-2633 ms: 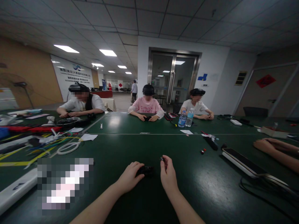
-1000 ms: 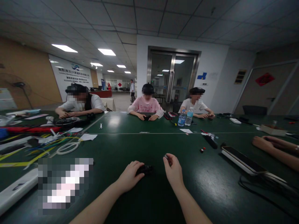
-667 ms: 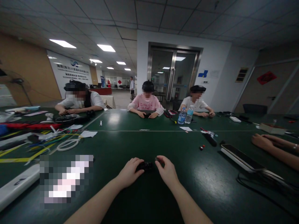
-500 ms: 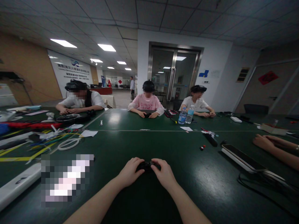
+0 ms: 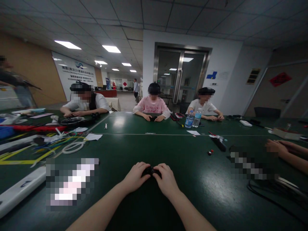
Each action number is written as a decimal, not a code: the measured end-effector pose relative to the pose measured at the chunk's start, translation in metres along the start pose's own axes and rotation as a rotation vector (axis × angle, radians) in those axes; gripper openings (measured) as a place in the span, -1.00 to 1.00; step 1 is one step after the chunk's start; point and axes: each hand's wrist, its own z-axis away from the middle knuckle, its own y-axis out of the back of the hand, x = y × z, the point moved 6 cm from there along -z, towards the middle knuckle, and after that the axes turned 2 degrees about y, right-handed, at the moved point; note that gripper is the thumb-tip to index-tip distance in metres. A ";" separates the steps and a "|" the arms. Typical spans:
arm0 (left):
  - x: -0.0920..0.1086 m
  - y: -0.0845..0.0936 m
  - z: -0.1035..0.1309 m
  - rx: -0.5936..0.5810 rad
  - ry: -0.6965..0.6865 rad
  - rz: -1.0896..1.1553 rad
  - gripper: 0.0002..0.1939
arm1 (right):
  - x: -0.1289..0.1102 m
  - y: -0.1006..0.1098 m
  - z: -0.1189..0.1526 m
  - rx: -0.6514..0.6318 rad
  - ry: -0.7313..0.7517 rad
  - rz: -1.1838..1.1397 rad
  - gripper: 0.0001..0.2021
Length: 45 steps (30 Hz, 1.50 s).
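Near the middle of the green table, my left hand and my right hand come together around a small black object. The fingers of both hands are closed on it, one hand at each end. Only a dark strip of it shows between my thumbs and fingertips, so its kind is unclear. Both forearms reach in from the bottom of the head view.
At left lie a white power strip, a coiled white cable and loose wires. Two water bottles stand ahead. Black cables lie at right, near another person's hands. Three people in headsets sit opposite.
My right hand has moved slightly left, and its thumb now bends under the black object. The view has shifted a little, and a person has appeared at the far left edge.
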 end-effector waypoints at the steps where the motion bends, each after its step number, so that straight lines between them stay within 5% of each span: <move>1: 0.000 0.000 0.000 0.004 -0.005 0.001 -0.61 | 0.000 0.001 0.000 0.009 0.007 0.003 -0.79; 19: -0.004 -0.003 0.000 0.018 -0.026 -0.002 -0.61 | -0.002 -0.002 0.001 -0.021 0.031 0.017 -0.74; 45: -0.004 -0.001 0.001 0.005 0.011 0.025 -0.58 | 0.009 0.002 0.001 -0.031 -0.121 -0.055 -0.81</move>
